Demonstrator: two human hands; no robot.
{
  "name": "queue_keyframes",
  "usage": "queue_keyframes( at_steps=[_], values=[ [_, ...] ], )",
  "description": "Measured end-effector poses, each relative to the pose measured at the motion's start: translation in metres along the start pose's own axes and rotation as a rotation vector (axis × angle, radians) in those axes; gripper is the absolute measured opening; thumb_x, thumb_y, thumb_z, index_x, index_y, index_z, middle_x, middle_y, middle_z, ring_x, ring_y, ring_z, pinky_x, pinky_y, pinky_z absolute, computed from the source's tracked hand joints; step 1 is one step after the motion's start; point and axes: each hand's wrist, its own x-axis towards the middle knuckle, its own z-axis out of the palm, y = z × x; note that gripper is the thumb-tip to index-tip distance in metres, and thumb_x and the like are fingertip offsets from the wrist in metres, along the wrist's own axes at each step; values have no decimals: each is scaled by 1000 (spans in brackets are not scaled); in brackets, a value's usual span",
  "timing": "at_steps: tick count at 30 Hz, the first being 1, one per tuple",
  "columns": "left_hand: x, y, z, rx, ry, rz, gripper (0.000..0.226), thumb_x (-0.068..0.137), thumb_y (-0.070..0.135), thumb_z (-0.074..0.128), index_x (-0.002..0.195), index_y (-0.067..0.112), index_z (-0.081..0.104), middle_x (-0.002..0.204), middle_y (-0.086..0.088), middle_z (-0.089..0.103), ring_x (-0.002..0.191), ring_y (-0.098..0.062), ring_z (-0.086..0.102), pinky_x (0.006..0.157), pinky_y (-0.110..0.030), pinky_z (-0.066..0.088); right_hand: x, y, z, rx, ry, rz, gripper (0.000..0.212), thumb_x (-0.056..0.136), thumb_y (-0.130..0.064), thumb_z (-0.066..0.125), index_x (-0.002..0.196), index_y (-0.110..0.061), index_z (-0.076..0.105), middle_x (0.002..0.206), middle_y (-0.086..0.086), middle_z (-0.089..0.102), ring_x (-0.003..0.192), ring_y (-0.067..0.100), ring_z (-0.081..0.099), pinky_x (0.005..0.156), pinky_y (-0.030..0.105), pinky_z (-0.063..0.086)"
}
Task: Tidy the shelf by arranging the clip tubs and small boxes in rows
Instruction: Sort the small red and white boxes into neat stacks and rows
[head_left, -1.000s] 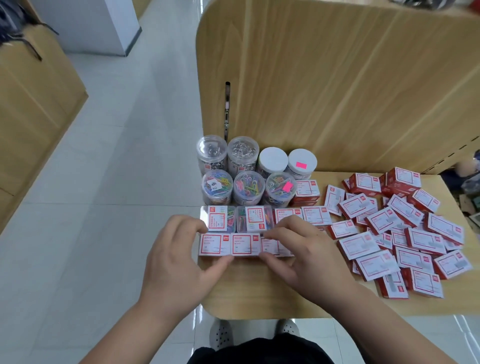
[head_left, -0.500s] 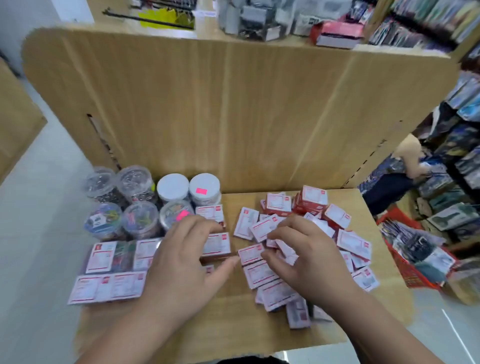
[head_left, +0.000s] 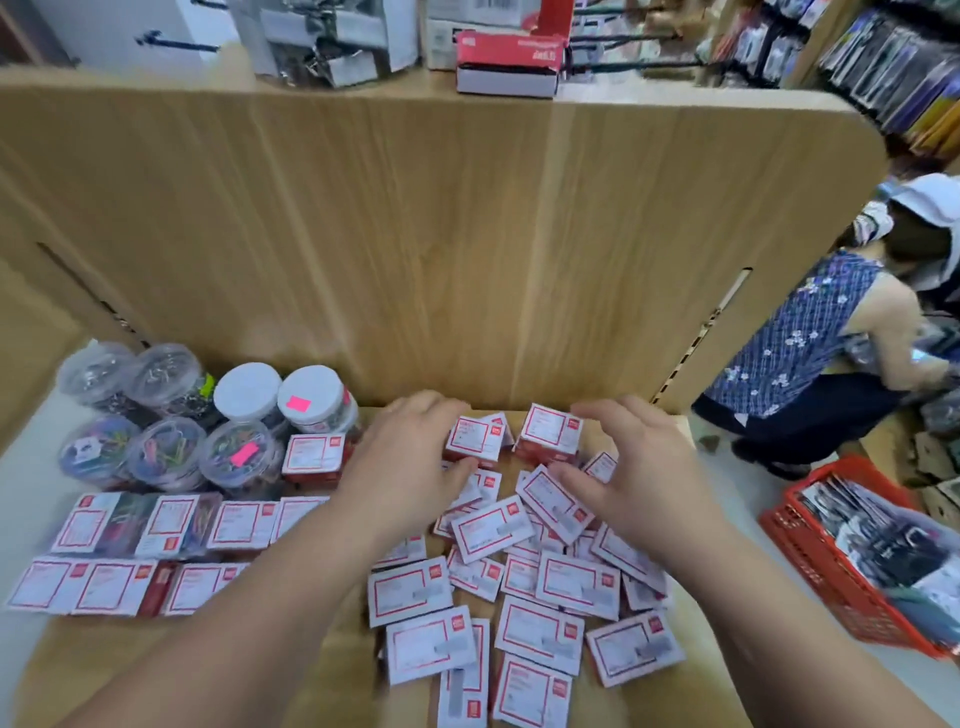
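Boxes (head_left: 491, 527) flat, label-up; long axes askew

Wooden back panel (head_left: 467, 234) fills the centre, stocked shelves (head_left: 883, 62) crowd the upper right, and at right a person (head_left: 810, 338) crouches near a red basket (head_left: 810, 571) on the pale floor (head_left: 727, 483).

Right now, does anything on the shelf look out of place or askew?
Yes: the small boxes on the right lie in a jumbled heap, tilted and overlapping, unlike the straight rows in front of the clip tubs.
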Motion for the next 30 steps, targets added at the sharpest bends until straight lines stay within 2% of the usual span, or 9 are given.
queue_keyframes(
  at_steps=[4, 8, 12, 16, 20, 23, 25, 27, 30],
  values=[
    [16, 1, 8, 30, -131, 2, 58, 78, 47, 67, 131, 29, 53, 122, 6, 55, 113, -22, 53, 95, -41, 45, 12, 3, 7, -10, -39, -23, 45, 69, -42, 81, 109, -26, 66, 99, -6, 64, 95, 20, 60, 80, 32, 49],
    [20, 2, 9, 23, -145, 11, 45, 79, 50, 64, 120, 33, 59, 107, 8, 57, 106, -19, 55, 89, -39, 47, 15, 8, 11, 24, -19, -45, 39, 70, -41, 82, 104, -29, 67, 95, -10, 66, 86, 16, 60, 72, 28, 47],
    [13, 1, -1, -20, -116, 5, 42, 82, 43, 67, 122, 32, 59, 109, 8, 55, 107, -18, 54, 89, -39, 48, 13, 6, 8, 74, 15, -79, 37, 73, -39, 79, 105, -26, 67, 96, -9, 66, 82, 14, 60, 70, 26, 46],
    [-15, 8, -23, -100, -17, 2, 43, 83, 41, 69, 125, 35, 58, 110, 13, 56, 105, -9, 52, 87, -27, 45, 8, -7, 1, 122, 35, -146, 38, 75, -44, 71, 107, -23, 68, 94, -10, 64, 82, 11, 58, 70, 24, 43],
    [-59, 8, -40, -224, 88, -39, 40, 80, 40, 75, 116, 26, 64, 106, 13, 59, 100, -1, 52, 85, -14, 38, -3, -28, 7, 179, 5, -188, 42, 71, -32, 83, 109, -22, 68, 101, -8, 67, 92, 15, 61, 77, 24, 44],
    [-95, -5, -52, -270, 119, -83, 41, 79, 42, 73, 116, 25, 64, 107, 13, 58, 100, -1, 54, 83, -16, 42, -13, -47, 19, 230, -37, -211, 43, 71, -32, 85, 110, -22, 69, 105, -8, 68, 95, 17, 63, 84, 32, 49],
    [-117, -19, -59, -261, 159, -92, 41, 78, 40, 73, 115, 26, 65, 109, 14, 59, 103, 0, 55, 84, -15, 43, -19, -62, 27, 254, -54, -242, 41, 73, -39, 80, 110, -23, 69, 106, -9, 68, 98, 14, 61, 87, 27, 45],
    [-138, -38, -64, -232, 185, -132, 42, 74, 38, 76, 113, 25, 67, 107, 14, 59, 98, 4, 54, 81, -11, 41, -23, -79, 35, 274, -77, -274, 42, 73, -44, 74, 110, -24, 69, 107, -10, 67, 102, 9, 58, 90, 19, 41],
    [-164, -71, -65, -158, 160, -165, 44, 73, 44, 75, 112, 27, 69, 107, 11, 61, 99, -3, 58, 86, -23, 47, -33, -105, 47, 269, -124, -322, 45, 72, -43, 73, 113, -25, 67, 110, -11, 66, 104, 9, 57, 90, 23, 42]
  ],
)
